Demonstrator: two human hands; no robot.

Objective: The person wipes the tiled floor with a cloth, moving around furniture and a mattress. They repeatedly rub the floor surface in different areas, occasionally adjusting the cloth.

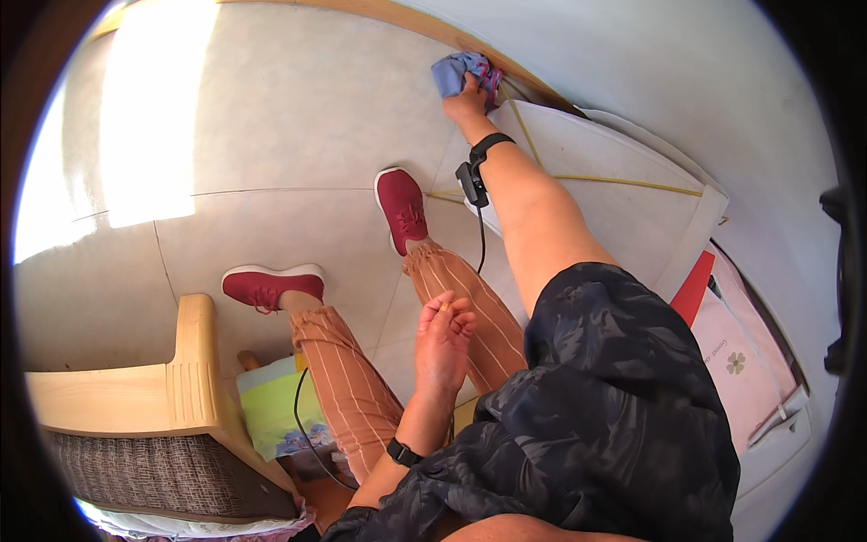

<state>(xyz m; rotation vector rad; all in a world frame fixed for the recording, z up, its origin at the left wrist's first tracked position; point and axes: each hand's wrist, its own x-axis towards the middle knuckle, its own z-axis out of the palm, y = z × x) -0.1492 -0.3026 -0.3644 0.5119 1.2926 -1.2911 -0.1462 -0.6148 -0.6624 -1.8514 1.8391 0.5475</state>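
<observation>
A crumpled blue cloth with pinkish-red patterned parts is in my right hand, at the end of my outstretched arm. It is against the wooden baseboard, beside the far corner of a large white flat package bound with yellow cord. My fingers partly hide the cloth. In front of my right thigh, my left hand is raised with its palm up. Its fingers curl in toward the thumb, and I see nothing held in them.
A wooden armchair with a brown woven side stands at the left. A yellow-green bag lies beside it. At the right, a pink flat package and a red piece lean by the white wall. My red shoes stand on pale floor tiles.
</observation>
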